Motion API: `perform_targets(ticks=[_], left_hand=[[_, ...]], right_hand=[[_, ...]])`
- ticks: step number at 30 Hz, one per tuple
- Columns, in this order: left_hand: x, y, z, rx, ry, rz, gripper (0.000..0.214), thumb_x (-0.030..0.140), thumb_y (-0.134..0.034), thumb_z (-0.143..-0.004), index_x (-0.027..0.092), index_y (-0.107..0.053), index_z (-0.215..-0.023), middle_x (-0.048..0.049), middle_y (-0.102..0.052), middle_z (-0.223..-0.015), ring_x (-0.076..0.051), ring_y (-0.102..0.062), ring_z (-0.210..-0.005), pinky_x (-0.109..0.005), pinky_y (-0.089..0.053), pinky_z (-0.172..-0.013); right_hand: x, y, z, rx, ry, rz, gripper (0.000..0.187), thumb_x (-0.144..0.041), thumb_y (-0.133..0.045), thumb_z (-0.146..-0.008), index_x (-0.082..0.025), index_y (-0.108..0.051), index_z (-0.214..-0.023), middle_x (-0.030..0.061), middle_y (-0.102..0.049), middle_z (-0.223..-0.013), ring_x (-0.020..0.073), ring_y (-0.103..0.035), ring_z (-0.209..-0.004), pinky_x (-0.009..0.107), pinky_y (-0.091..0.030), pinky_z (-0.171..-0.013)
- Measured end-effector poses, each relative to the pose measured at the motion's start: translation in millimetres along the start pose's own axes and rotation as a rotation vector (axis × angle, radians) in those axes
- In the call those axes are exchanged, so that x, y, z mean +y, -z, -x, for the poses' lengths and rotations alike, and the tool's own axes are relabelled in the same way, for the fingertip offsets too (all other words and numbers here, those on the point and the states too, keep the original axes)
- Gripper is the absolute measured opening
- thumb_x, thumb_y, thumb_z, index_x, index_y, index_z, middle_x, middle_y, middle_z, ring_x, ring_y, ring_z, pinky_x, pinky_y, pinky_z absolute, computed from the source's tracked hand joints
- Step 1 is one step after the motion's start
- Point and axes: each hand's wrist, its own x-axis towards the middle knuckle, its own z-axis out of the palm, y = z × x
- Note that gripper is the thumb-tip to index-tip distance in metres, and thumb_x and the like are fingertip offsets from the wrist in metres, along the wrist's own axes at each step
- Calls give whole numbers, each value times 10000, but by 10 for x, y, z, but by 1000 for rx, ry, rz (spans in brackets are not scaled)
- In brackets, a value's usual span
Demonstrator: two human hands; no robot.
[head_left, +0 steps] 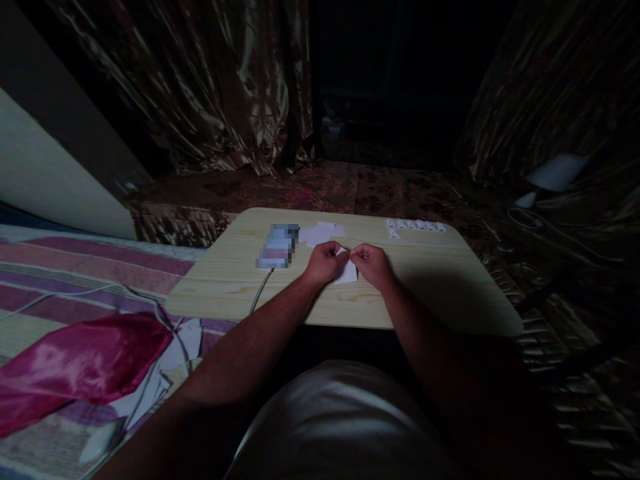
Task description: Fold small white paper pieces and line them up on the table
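Observation:
Above the middle of a small wooden table, both hands meet at a white piece of paper. My left hand is closed on the paper's left side, thumb and fingers pinching near its top. On the other side, my right hand has its thumb and fingertips pinched at the paper's upper right edge. The fingertips partly cover the top of the paper, so its folds there cannot be made out. Loose white sheets lie just beyond my left hand. Small folded paper pieces sit in a row at the far right.
Left of my hands lies a blurred-out phone with a cable running off the table's front edge. A striped bed with a shiny pink cloth and papers is at the left. A white lamp stands at right.

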Motion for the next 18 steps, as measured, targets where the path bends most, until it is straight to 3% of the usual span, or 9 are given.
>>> perform_targets(ticks=[7, 18], left_hand=[[21, 37, 27, -1, -82, -99, 201, 323, -730, -639, 154, -622, -633, 17, -569, -585, -92, -440, -512, -221, -325, -493], [20, 14, -15, 74, 6, 40, 252, 345, -800, -584, 152, -646, -634, 7, -604, -591, -87, -463, -500, -228, -344, -499]], right_hand=[[0, -4, 19, -11, 17, 72, 99, -307, -621, -740, -211, -636, -723, -4, -666, -668, 149, -611, -618, 248, -466, -577], [20, -2, 12, -40, 24, 149, 95, -313, -591, -770, -224, -611, -743, -38, -637, -653, 130, -586, -611, 223, -445, -584]])
